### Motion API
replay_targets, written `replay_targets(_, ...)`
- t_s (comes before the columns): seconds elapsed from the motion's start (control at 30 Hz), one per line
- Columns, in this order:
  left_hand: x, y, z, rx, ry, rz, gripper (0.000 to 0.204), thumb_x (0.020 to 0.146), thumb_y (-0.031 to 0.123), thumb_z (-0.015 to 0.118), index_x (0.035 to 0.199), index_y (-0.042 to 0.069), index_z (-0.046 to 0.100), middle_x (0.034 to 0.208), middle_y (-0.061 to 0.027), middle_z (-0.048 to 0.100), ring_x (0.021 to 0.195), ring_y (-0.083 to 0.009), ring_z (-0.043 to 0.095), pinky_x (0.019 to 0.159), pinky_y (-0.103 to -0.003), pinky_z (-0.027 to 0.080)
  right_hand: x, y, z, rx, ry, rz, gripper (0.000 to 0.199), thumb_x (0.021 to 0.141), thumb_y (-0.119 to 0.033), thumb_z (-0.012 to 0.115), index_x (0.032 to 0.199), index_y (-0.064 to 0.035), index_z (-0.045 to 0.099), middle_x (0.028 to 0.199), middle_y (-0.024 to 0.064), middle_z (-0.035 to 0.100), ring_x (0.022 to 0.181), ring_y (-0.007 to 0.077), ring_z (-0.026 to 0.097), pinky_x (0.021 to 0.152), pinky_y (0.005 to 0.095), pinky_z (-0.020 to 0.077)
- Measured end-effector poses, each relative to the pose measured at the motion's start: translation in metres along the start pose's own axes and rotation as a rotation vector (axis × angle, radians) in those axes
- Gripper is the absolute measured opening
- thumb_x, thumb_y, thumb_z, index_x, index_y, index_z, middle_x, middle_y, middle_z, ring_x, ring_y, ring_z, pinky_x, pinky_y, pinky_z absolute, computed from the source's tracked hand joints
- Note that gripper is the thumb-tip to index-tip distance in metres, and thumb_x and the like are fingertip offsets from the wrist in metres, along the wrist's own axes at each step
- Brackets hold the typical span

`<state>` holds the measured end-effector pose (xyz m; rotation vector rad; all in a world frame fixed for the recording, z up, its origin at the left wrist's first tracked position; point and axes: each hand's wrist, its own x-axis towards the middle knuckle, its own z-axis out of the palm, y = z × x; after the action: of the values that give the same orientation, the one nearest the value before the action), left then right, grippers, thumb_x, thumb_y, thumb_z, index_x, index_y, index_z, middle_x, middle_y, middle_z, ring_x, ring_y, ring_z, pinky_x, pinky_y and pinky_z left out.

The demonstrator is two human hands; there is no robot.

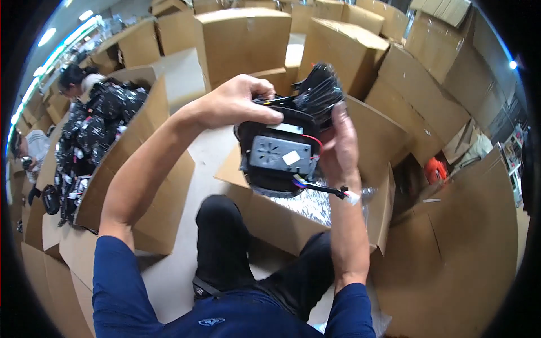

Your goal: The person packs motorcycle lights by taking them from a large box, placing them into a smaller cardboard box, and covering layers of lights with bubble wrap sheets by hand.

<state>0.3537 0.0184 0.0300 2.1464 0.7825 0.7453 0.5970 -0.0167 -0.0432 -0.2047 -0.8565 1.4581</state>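
Note:
In front of my chest I hold a black rounded plastic housing [253, 180] with a grey slotted metal box [276, 153] set inside it. My left hand [242, 101] is closed on its upper edge, thumb over the rim, by some black cable. My right hand [341, 141] is closed around the right side, its fingers partly hidden behind. A black bundle in shiny clear wrap [320, 96] rises from the top, between the hands. Below the grey box a short wire lead with a white connector [351, 197] hangs over my right wrist. A red wire curves beside the box.
An open cardboard box [270, 217] lined with shiny clear film stands below my hands. On the left, a large carton holds a heap of black wrapped items [101, 129], with a person [79, 84] bending beside it. Tall cardboard cartons [242, 48] surround me at the back and right.

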Motion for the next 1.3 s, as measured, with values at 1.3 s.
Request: replay_targets(1.3, 0.031, -0.242, 0.114, -1.410, 0.503, -0.366, 0.034, 0.100, 0.011, 0.060, 0.129, -0.006, 0.058, 0.115, -0.0144, 0.069, 0.098, -0.0180, 0.070, 0.086, -0.032, 0.060, 0.070, 0.124, -0.346, -0.708, 0.475, 0.395, 0.052, 0.097, -0.040, 0.065, 0.124, 0.0050, 0.063, 0.117, 0.0183, 0.069, 0.105, 0.0223, 0.068, 0.089, 0.0340, 0.0541)
